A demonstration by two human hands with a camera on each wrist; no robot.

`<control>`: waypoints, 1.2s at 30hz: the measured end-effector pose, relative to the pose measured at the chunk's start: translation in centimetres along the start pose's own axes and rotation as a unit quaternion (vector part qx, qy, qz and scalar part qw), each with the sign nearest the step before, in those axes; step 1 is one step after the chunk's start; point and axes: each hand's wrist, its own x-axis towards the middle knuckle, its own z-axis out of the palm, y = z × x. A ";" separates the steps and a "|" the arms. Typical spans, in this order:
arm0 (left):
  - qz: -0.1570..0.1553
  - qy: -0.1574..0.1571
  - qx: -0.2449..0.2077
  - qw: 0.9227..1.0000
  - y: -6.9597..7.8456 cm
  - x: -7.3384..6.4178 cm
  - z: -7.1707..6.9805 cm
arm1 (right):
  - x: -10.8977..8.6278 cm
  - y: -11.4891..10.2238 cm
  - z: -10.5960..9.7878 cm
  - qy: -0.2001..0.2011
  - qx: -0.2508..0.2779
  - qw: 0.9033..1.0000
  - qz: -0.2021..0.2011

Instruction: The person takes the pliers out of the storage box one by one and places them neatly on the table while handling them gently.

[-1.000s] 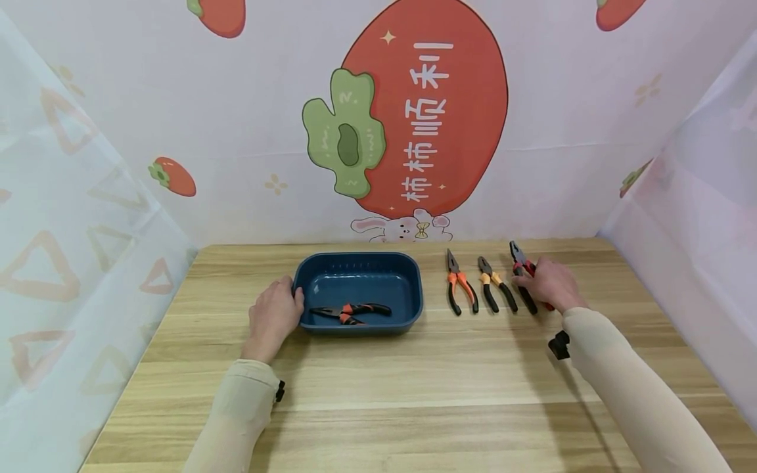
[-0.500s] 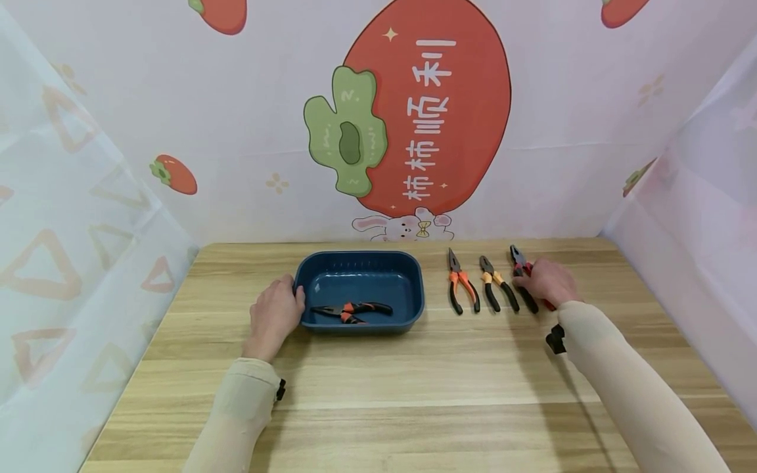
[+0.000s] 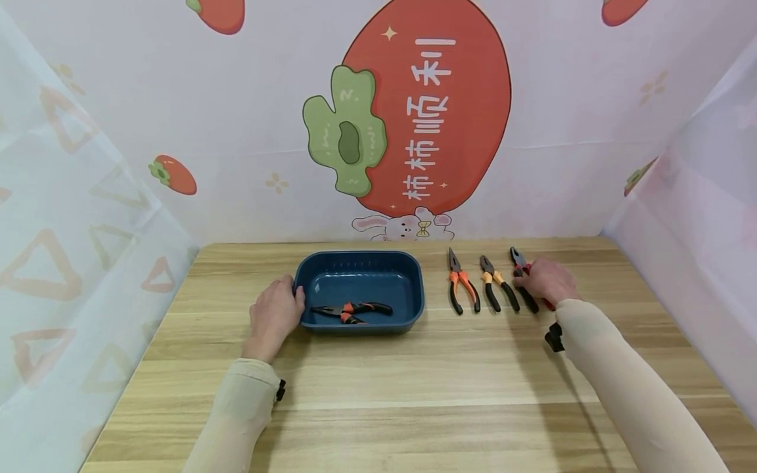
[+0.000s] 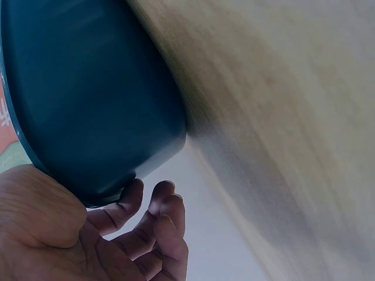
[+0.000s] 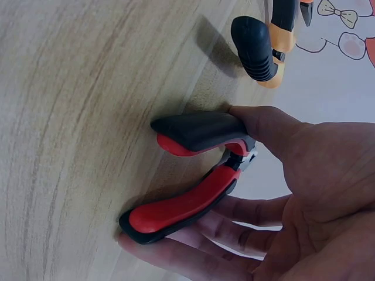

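My left hand (image 3: 275,315) holds the left end of a dark blue rectangular tray (image 3: 357,330); its thumb goes over the rim and its fingers lie against the outside wall (image 4: 88,105). Inside the tray is one pair of black-and-red long-nose pliers (image 3: 350,309), handles apart. Off to the right, my right hand (image 3: 550,282) grips red-and-black pliers (image 5: 187,205) around the handles, thumb on one side and fingers on the other. Their jaws point to the back wall and the spread handle ends stay low at the tabletop. Part of these pliers is hidden by the hand.
Between the tray and the right hand lie orange-and-black long-nose pliers (image 3: 464,282) and smaller yellow-and-black pliers (image 3: 498,284). The wooden table (image 3: 414,394) meets a printed cloth backdrop (image 3: 248,131) at its rear edge, with cloth walls at both sides.
The red-and-black pliers have shifted slightly toward me under the right hand. My left hand and the tray have kept their place.
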 end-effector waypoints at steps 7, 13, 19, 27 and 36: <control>0.001 -0.001 -0.002 1.000 0.0 0.0 0.0 | 0.1 0.1 0.0 -0.004 0.004 1.000 0.002; 0.002 -0.002 -0.004 1.000 0.0 0.0 -0.1 | 0.1 0.1 0.2 -0.002 -0.006 1.000 0.009; 0.007 0.002 -0.004 1.000 -0.1 0.1 0.0 | -0.1 0.1 0.2 -0.002 -0.011 1.000 0.010; 0.010 0.006 -0.003 1.000 0.0 0.1 -0.1 | -0.3 0.0 0.3 -0.002 -0.016 1.000 0.008; 0.004 0.000 -0.006 1.000 0.0 0.0 -0.1 | -0.7 0.0 0.0 -0.005 -0.017 1.000 0.013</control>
